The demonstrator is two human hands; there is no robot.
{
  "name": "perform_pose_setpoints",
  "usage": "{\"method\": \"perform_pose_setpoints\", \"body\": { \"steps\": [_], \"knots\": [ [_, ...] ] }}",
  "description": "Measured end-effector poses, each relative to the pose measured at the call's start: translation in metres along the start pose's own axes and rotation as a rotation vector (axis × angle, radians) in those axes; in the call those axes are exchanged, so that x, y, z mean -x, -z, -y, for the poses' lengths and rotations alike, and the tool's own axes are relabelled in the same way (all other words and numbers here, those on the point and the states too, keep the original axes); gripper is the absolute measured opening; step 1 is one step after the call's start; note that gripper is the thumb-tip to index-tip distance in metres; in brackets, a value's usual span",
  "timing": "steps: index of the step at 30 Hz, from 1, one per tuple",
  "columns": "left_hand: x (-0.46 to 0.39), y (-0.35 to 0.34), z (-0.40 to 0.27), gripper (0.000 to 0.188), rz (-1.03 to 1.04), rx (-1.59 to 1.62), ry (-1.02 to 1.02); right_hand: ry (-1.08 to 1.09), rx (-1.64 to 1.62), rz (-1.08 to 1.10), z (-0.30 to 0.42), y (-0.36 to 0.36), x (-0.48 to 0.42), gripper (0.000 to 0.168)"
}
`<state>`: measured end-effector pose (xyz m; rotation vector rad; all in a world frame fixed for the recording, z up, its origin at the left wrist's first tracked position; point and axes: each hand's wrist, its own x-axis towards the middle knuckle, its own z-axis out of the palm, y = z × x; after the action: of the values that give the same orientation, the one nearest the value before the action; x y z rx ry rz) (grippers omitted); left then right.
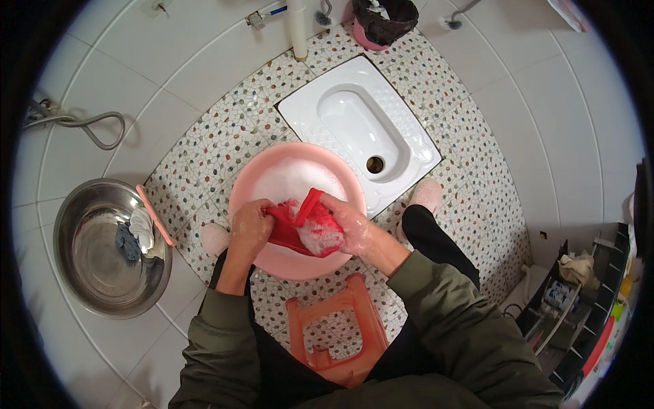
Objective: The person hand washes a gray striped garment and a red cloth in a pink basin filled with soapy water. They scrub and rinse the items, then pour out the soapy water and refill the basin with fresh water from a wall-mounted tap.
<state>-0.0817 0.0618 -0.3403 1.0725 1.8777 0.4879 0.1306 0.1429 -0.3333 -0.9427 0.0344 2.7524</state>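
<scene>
A wet red cloth garment (291, 237) with patches of white suds is stretched between my two hands. My left hand (252, 223) grips its left end, fingers curled into the fabric. On the other side my right hand (350, 225) holds the bunched, foamy part, and suds cling to its wrist. Both hands are above a pink plastic basin (239, 186) on the floor. White foam (294, 176) covers much of what shows of the water inside; the garment and hands hide the rest.
A white squat toilet (301, 110) adjoins the basin. At left, a stainless steel basin (76, 225) holds dark and white cloth items, with a pink brush (156, 217) at its rim. Below me is an orange plastic stool (365, 317). A lined bin (370, 38) stands at the far wall; a black rack (605, 286) is right.
</scene>
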Motion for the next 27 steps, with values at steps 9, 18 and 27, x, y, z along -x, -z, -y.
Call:
{"method": "perform_pose_setpoints", "body": {
  "steps": [9,18,27],
  "knots": [
    [0.009,-0.003,-0.035,0.029,0.101,0.927,0.142,-0.014,0.029,0.008,0.015,0.002,0.007,0.038],
    [0.009,-0.001,-0.034,0.031,0.411,1.175,0.320,0.208,0.175,-0.148,0.038,0.012,0.002,0.022],
    [0.014,0.009,-0.052,0.037,0.333,1.557,0.280,0.932,1.511,-0.680,0.007,0.016,-0.009,0.032]
  ]
}}
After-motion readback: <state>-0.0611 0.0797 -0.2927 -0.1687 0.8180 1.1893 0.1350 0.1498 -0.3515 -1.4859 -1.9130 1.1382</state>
